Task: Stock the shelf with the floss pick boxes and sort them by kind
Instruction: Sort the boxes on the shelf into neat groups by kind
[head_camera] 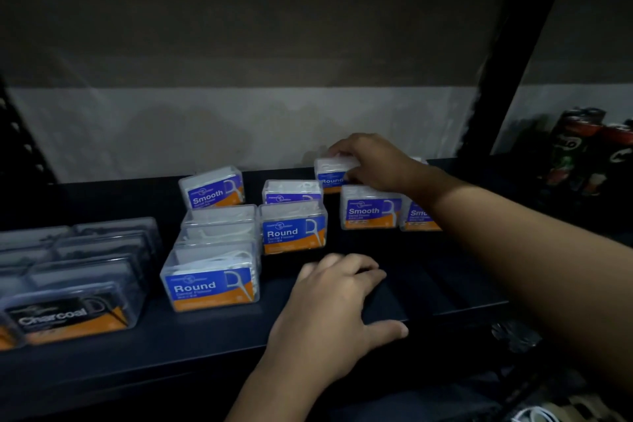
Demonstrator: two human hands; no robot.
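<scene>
Blue-labelled Round box [331, 171] sits at the back, pinched by the right hand [371, 161] — its kin lie leftward; left hand [337, 305] rests flat, holding nothing.

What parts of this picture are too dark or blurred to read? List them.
Head view: dim overall, light falling mainly on the back wall; the Charcoal boxes at left sit in shadow, labels smeared; the cans at far right are dark and blurred; the shelf post bows from wide-angle distortion; the right hand covers most of a Round box label.
</scene>
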